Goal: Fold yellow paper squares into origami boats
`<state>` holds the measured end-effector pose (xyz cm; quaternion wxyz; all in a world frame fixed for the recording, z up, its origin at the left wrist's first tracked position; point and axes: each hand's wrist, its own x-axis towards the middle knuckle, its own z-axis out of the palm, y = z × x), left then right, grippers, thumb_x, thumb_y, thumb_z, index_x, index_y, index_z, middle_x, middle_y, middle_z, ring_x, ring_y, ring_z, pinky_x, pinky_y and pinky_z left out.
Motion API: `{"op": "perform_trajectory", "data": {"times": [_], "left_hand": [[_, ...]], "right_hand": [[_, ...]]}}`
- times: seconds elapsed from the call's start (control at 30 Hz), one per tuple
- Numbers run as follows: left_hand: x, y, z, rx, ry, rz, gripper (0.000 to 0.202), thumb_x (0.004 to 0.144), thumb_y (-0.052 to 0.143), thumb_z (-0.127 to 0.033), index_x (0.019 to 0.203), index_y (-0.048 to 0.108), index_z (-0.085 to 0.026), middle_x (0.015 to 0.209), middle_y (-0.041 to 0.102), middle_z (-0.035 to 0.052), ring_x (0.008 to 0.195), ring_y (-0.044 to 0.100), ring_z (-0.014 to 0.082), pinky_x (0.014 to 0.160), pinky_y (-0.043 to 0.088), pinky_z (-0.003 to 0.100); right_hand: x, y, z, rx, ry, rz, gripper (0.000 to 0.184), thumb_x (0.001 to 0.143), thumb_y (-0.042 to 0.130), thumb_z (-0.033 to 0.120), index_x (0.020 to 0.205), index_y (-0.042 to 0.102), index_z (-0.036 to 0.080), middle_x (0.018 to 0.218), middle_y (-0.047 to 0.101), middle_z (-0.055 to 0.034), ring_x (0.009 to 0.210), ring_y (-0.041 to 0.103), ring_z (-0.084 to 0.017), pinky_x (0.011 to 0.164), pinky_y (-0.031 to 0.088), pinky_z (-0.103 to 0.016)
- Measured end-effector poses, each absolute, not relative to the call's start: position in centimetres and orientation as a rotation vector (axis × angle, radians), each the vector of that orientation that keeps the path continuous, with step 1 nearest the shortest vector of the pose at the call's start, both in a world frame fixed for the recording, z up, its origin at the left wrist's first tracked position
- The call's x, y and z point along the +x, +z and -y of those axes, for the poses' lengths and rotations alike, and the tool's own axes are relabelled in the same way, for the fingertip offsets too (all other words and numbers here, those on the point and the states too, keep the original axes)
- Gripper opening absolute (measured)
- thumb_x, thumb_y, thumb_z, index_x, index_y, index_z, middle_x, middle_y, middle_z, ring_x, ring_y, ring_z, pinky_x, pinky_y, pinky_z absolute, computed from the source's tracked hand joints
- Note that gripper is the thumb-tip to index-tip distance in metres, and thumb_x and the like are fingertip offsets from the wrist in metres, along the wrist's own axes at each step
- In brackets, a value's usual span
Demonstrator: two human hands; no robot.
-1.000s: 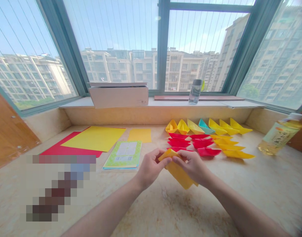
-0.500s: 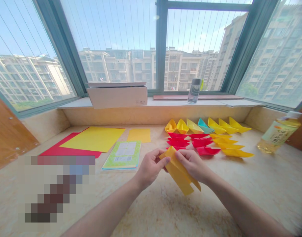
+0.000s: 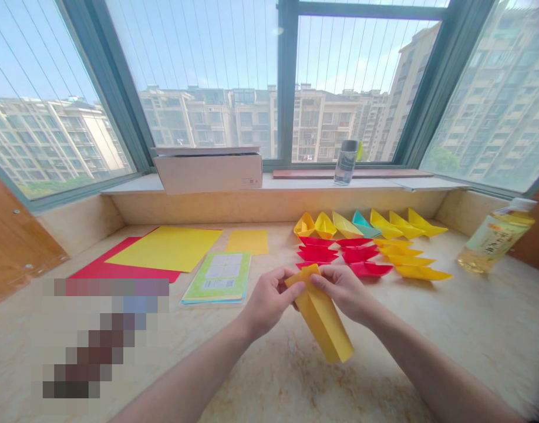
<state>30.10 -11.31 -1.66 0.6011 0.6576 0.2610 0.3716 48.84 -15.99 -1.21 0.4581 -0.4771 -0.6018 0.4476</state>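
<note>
Head view: both hands up above the stone counter (image 3: 252,382), sharing one piece. Left hand (image 3: 267,302): mostly curled, thumb on the near face, fingers behind, narrow pinch on the upper left edge of the folded yellow paper (image 3: 324,323). Right hand (image 3: 349,294): same sort of pinch, thumb across the upper right part, fingers bent in behind. Paper sits between the two hands, clear of the counter as far as I can tell; its creased strip hangs down and slants toward the right forearm, lower end free.

Just beyond the hands: red paper boats (image 3: 361,254) in two columns, nearest ones partly covered by the fingers. Right of those, past the right hand: a column of orange-yellow boats (image 3: 421,272). Farther out, behind both sets: a row of yellow boats (image 3: 381,224) with one teal boat (image 3: 364,224) among them. Tea bottle (image 3: 489,244) well right of the right hand, tilted in this view, maybe just lens distortion.

Left of the left hand: green packet (image 3: 228,265) nearest, small yellow sheet (image 3: 247,241) past it, then large yellow sheet (image 3: 166,249) lying over red sheet (image 3: 97,267). White box (image 3: 210,171) and clear bottle (image 3: 346,164) on the ledge, well beyond both hands.
</note>
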Motion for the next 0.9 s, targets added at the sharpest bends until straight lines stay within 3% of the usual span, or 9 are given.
{"op": "perform_trajectory", "data": {"times": [0.17, 0.27, 0.37, 0.47, 0.63, 0.9], "left_hand": [[29.9, -1.3, 11.4, 1.598, 0.848, -0.6, 0.024, 0.085, 0.067, -0.038, 0.092, 0.069, -0.014, 0.087, 0.072, 0.0068, 0.077, 0.066, 0.0171, 0.067, 0.05, 0.025], [29.7, -1.1, 11.2, 1.675, 0.842, -0.627, 0.023, 0.087, 0.064, -0.037, 0.09, 0.071, -0.015, 0.088, 0.073, 0.007, 0.081, 0.065, 0.0183, 0.073, 0.049, 0.027], [29.6, -1.0, 10.7, 1.682, 0.93, -0.717, 0.024, 0.087, 0.063, -0.038, 0.089, 0.07, -0.015, 0.086, 0.072, 0.0069, 0.08, 0.065, 0.0192, 0.072, 0.049, 0.027], [29.5, -1.0, 10.1, 1.595, 1.036, -0.775, 0.027, 0.085, 0.064, -0.04, 0.089, 0.069, -0.014, 0.086, 0.072, 0.0073, 0.079, 0.066, 0.02, 0.07, 0.05, 0.027], [29.5, -1.2, 9.5, 1.464, 1.034, -0.758, 0.031, 0.079, 0.07, -0.04, 0.093, 0.068, -0.013, 0.086, 0.072, 0.0079, 0.077, 0.067, 0.0197, 0.068, 0.051, 0.027], [29.5, -1.2, 9.6, 1.535, 1.03, -0.801, 0.028, 0.079, 0.069, -0.038, 0.089, 0.067, -0.012, 0.084, 0.071, 0.0081, 0.076, 0.066, 0.0192, 0.066, 0.049, 0.026]], "right_hand": [[48.8, -1.3, 16.0, -1.153, 1.126, 1.559, 0.043, 0.085, 0.063, 0.056, 0.08, 0.066, 0.014, 0.068, 0.059, -0.0004, 0.059, 0.048, -0.011, 0.051, 0.034, -0.022], [48.6, -1.4, 16.1, -1.158, 1.107, 1.583, 0.042, 0.086, 0.062, 0.055, 0.078, 0.066, 0.014, 0.069, 0.06, -0.0011, 0.061, 0.051, -0.012, 0.051, 0.036, -0.022], [48.4, -1.4, 16.1, -1.069, 1.211, 1.529, 0.037, 0.083, 0.069, 0.049, 0.101, 0.066, 0.017, 0.088, 0.069, -0.0047, 0.077, 0.064, -0.018, 0.064, 0.048, -0.026], [48.4, -1.5, 16.0, -0.974, 1.362, 1.442, 0.054, 0.076, 0.078, 0.041, 0.122, 0.059, 0.02, 0.105, 0.071, -0.0081, 0.094, 0.067, -0.023, 0.076, 0.053, -0.032], [48.8, -1.5, 15.8, -1.069, 1.325, 1.407, 0.04, 0.082, 0.071, 0.043, 0.109, 0.068, 0.014, 0.097, 0.072, -0.0089, 0.085, 0.068, -0.022, 0.07, 0.051, -0.03], [49.4, -1.3, 15.7, -1.152, 1.2, 1.532, 0.035, 0.09, 0.06, 0.045, 0.106, 0.071, 0.016, 0.091, 0.071, -0.0068, 0.08, 0.063, -0.019, 0.065, 0.046, -0.027]]}}
